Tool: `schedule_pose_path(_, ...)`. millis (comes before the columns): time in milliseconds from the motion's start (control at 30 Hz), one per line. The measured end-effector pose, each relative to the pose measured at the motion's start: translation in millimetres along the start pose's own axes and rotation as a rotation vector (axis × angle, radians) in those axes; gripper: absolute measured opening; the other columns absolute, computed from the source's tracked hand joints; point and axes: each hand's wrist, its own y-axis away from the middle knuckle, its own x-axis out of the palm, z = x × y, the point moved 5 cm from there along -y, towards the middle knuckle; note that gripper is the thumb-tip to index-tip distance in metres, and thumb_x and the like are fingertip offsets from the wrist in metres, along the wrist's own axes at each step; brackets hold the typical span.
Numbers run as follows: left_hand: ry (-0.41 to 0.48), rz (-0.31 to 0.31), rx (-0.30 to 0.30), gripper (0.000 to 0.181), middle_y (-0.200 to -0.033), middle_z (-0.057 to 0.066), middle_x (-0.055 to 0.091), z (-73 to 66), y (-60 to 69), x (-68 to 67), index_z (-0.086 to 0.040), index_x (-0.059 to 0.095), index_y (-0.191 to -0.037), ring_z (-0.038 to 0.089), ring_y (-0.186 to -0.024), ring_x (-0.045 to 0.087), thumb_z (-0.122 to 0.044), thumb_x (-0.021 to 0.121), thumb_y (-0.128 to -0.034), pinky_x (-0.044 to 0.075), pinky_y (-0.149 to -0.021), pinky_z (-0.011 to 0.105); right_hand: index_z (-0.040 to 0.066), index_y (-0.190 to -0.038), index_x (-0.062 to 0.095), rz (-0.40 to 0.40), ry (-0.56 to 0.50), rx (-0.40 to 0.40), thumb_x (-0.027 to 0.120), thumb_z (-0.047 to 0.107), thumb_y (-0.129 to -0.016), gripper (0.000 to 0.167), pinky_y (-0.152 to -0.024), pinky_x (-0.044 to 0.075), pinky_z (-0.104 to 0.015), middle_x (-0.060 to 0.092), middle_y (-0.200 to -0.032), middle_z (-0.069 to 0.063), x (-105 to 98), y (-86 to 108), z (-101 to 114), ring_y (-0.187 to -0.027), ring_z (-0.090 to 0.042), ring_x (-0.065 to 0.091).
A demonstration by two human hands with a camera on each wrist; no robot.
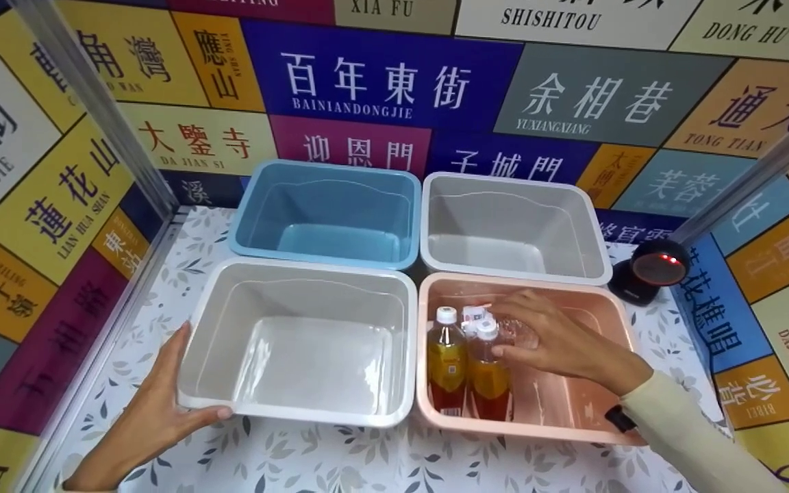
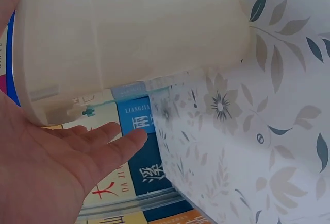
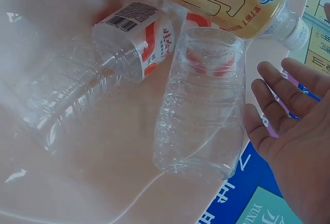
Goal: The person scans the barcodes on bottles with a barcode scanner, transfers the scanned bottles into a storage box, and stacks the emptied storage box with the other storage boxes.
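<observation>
Sleeve (image 1: pixel 685 424) cut off; right hand (image 1: pixel 562 339) part-hides clear bottle (image 1: pixel 516 333), perhaps touching.

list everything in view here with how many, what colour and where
yellow bottles: 2, yellow and red with white caps, left part of pink bin
clear bottles: at least 2, transparent, in pink bin
pink bin: 1, pink, front right
grey bins: 2, pale grey, front left and back right
blue bin: 1, blue, back left
scanner: 1, black with red lights, right of the back grey bin
cloth: 1, white with leaf print, under the bins
signs: many, mixed colours, on the walls
sleeve: 1, pale, right arm
hands: 2; left hand at the front grey bin's near-left corner, right hand by the clear bottles
</observation>
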Motion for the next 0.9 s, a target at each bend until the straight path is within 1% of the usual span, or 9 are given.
schedule_pose_path(100,0.040,-0.006,-0.024,0.145,-0.176,0.030,0.021,2.9,1.2,0.1,-0.013,-0.004,-0.178,0.048,-0.136,0.048,-0.020,0.101,-0.0783,0.044,-0.105,0.078,0.008,-0.148,0.068,0.011,0.000,0.008,0.082,0.044,-0.099,0.062,-0.120,0.039,-0.073,0.066,-0.152,-0.014,1,0.4,0,-0.147,-0.044,0.053)
schedule_pose_path(167,0.075,-0.011,-0.035,0.145,-0.174,0.029,0.024,4.8,1.5,0.4,-0.013,-0.004,-0.178,0.046,-0.133,0.051,-0.017,0.101,-0.0785,0.045,-0.105,0.074,0.009,-0.149,0.068,0.018,-0.001,0.022,0.082,0.046,-0.099,0.064,-0.121,0.038,-0.073,0.065,-0.154,-0.013,2,0.7,-1,-0.149,-0.044,0.051)
schedule_pose_path(233,0.107,-0.010,-0.055,0.143,-0.174,0.027,0.026,6.9,1.5,1.4,-0.015,-0.004,-0.178,0.044,-0.133,0.051,-0.015,0.100,-0.0796,0.045,-0.107,0.072,0.010,-0.150,0.067,0.026,-0.004,0.036,0.083,0.048,-0.098,0.066,-0.121,0.037,-0.074,0.064,-0.155,-0.012,3,1.2,-1,-0.150,-0.045,0.048)
schedule_pose_path(333,0.124,-0.005,-0.083,0.143,-0.175,0.027,0.025,10.1,1.7,2.7,-0.017,-0.005,-0.178,0.044,-0.136,0.049,-0.015,0.100,-0.0809,0.043,-0.109,0.072,0.012,-0.152,0.066,0.042,-0.003,0.058,0.082,0.053,-0.097,0.070,-0.118,0.040,-0.075,0.063,-0.156,-0.010,5,1.8,-2,-0.151,-0.045,0.047)
schedule_pose_path(500,0.148,0.000,-0.119,0.141,-0.176,0.026,0.025,13.4,3.3,4.7,-0.021,-0.006,-0.179,0.044,-0.135,0.050,-0.018,0.099,-0.0838,0.043,-0.109,0.072,0.013,-0.151,0.066,0.056,0.009,0.059,0.086,0.058,-0.092,0.077,-0.113,0.048,-0.068,0.063,-0.155,-0.008,10,0.5,-2,-0.143,-0.035,0.050)
schedule_pose_path(567,0.157,0.001,-0.126,0.140,-0.175,0.026,0.026,14.0,3.0,5.0,-0.022,-0.006,-0.179,0.044,-0.134,0.052,-0.019,0.098,-0.0849,0.044,-0.109,0.070,0.012,-0.149,0.067,0.057,0.012,0.050,0.088,0.058,-0.090,0.078,-0.110,0.052,-0.064,0.063,-0.153,-0.008,11,-0.5,-2,-0.139,-0.029,0.051)
schedule_pose_path(700,0.152,0.014,-0.145,0.138,-0.176,0.027,0.024,14.5,4.0,4.9,-0.022,-0.007,-0.178,0.046,-0.136,0.051,-0.021,0.096,-0.0872,0.045,-0.110,0.071,0.013,-0.144,0.070,0.054,0.021,0.025,0.089,0.058,-0.089,0.074,-0.109,0.053,-0.059,0.064,-0.147,-0.005,13,-0.7,-2,-0.136,-0.024,0.049)
schedule_pose_path(800,0.153,0.024,-0.153,0.136,-0.178,0.027,0.019,14.3,4.2,4.5,-0.023,-0.008,-0.178,0.048,-0.140,0.049,-0.022,0.094,-0.0892,0.043,-0.111,0.073,0.013,-0.139,0.072,0.058,0.036,0.020,0.091,0.058,-0.087,0.072,-0.110,0.051,-0.057,0.062,-0.142,-0.003,15,-1.1,-2,-0.135,-0.023,0.048)
schedule_pose_path(900,0.157,0.020,-0.148,0.134,-0.178,0.027,0.019,13.9,3.7,3.8,-0.022,-0.007,-0.178,0.049,-0.140,0.049,-0.022,0.094,-0.0901,0.044,-0.111,0.073,0.011,-0.132,0.072,0.067,0.061,0.023,0.092,0.060,-0.085,0.071,-0.110,0.049,-0.054,0.060,-0.140,-0.003,17,-2.4,-3,-0.134,-0.023,0.046)
